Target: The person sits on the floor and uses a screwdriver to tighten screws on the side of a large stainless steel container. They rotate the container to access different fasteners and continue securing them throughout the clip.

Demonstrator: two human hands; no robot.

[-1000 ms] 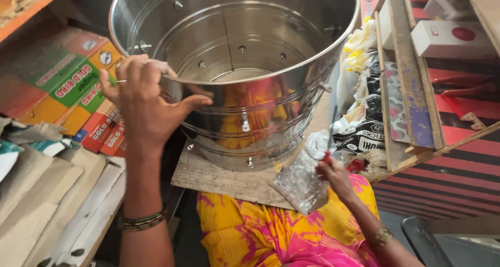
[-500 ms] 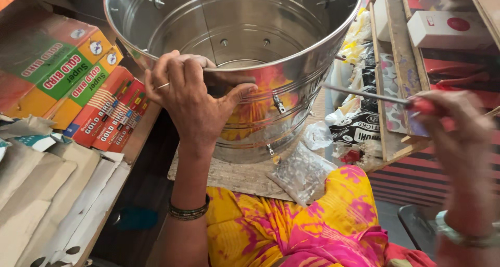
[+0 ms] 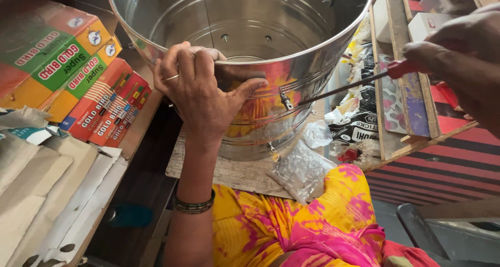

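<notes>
**Screw on the steel drum met by the screwdriver**

A large steel drum [image 3: 245, 64] is stood on a wooden board [image 3: 229, 173] that rests across the lap, in the middle of the scene. Its near rim is gripped by the left hand [image 3: 200, 92]: the fingers [image 3: 192, 59] are curled over the edge into the drum and the thumb is pressed flat against the outer wall, so the drum is held steady.

A screwdriver [image 3: 354, 84] with a red handle is held in the right hand [image 3: 458, 53] at the right of the scene, the fingers closed around the handle. Its thin shaft is pointed left, and its tip is brought to a small screw [image 3: 285, 100] on the drum's outer wall, just right of the thumb. Whether the tip is seated in the head cannot be told.

The step in hand is judged to be the driving of this side screw. The next move would call for the tip to be kept square in the head while the handle is turned, with the drum braced against rolling.

A clear bag of small parts [image 3: 302, 170] is lain on the board's near right corner. Coloured cartons [image 3: 78, 85] are stacked at the left.
</notes>
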